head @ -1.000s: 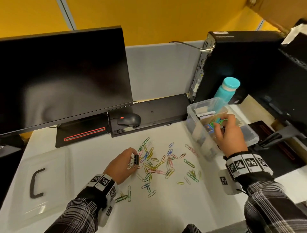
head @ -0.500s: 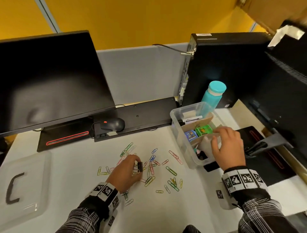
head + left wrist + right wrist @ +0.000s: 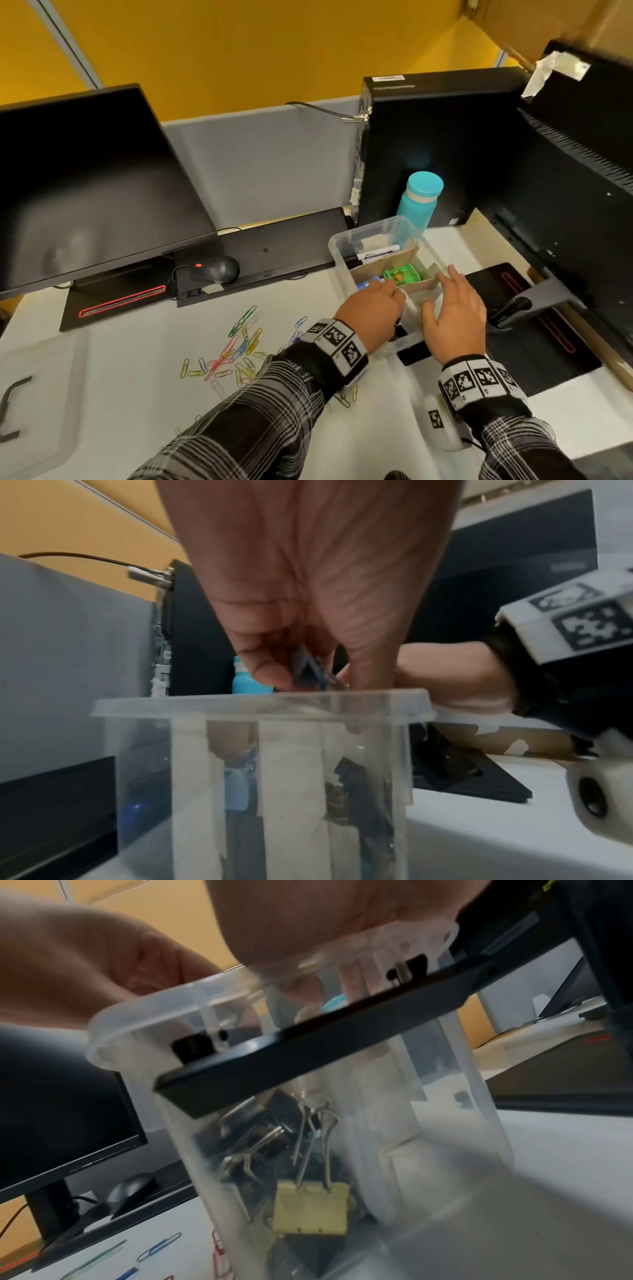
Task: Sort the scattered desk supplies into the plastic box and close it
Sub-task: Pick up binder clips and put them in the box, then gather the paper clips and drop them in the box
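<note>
Over plastic box (image 3: 346, 240), L hand (image 3: 373, 313) pinches binder clip (image 3: 310, 673); R hand (image 3: 454, 313) fingers relaxed.

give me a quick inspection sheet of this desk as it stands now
surface: white desk, largely bare.
job's things: clear plastic box open, cardboard dividers inside; coloured paper clips scattered on desk; clear lid with dark handle lying far left.
clutter: teal bottle, black mouse.
grippers: left hand pinches a small dark clip over the box; right hand open, resting at the box rim.
cables: thin dark cable at black computer tower.
surroundings: black monitor, grey partition, yellow wall.
</note>
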### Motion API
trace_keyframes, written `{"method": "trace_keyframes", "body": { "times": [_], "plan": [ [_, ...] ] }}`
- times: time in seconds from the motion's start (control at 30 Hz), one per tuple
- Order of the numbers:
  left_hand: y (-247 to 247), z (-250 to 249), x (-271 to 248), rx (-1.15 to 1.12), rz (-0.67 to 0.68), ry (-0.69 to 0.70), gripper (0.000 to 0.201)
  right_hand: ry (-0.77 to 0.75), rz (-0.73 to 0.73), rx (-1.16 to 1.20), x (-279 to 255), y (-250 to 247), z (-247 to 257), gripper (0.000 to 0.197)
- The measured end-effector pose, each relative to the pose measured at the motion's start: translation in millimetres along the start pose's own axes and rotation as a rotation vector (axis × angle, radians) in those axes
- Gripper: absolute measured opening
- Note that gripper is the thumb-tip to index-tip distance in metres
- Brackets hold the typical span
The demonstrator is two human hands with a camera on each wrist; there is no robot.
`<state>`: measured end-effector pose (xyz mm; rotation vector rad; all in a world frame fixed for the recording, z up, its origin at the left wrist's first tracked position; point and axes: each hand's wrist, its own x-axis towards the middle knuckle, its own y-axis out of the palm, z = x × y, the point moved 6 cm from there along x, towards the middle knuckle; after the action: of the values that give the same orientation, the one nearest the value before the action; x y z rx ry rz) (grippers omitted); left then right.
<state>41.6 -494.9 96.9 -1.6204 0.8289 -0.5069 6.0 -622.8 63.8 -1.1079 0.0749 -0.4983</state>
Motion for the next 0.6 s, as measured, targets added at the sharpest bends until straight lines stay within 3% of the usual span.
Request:
{"method": "trace_keyframes", "body": {
  "times": [0.1,0.2,0.27,0.33,0.4,0.47,0.53,0.6],
  "plan": [
    [9.0,-2.6,11.8,0.04,0.106,0.026,0.043,-0.005,0.0,0.038,0.7,0.0,-0.1,0.059],
    [9.5,1.7,9.0,-0.064,0.122,0.08,0.042,-0.001,0.034,0.053,0.6,-0.2,-2.2,0.056],
    [2.1,8.9,-3.9,-0.164,0.045,0.111,0.035,-0.03,0.026,0.072,-1.7,-6.7,3.2,0.051],
    [-9.4,25.3,-26.4,-0.247,-0.087,0.099,0.029,-0.165,-0.024,0.139,-8.9,-20.3,24.7,0.049],
    [-14.7,55.3,-56.0,-0.301,-0.207,0.011,0.027,-0.389,-0.037,0.222,-24.5,-31.5,61.7,0.042],
    [-5.9,91.2,-89.6,-0.314,-0.238,-0.128,0.026,-0.612,0.044,0.26,-48.1,-26.1,98.6,0.034],
    [14.9,123.9,-125.6,-0.301,-0.164,-0.273,0.029,-0.767,0.197,0.242,-72.6,-3.0,122.4,0.027],
    [39.4,151.1,-164.4,-0.279,-0.062,-0.393,0.035,-0.797,0.391,0.185,-91.1,31.0,131.0,0.027]
  ]
}}
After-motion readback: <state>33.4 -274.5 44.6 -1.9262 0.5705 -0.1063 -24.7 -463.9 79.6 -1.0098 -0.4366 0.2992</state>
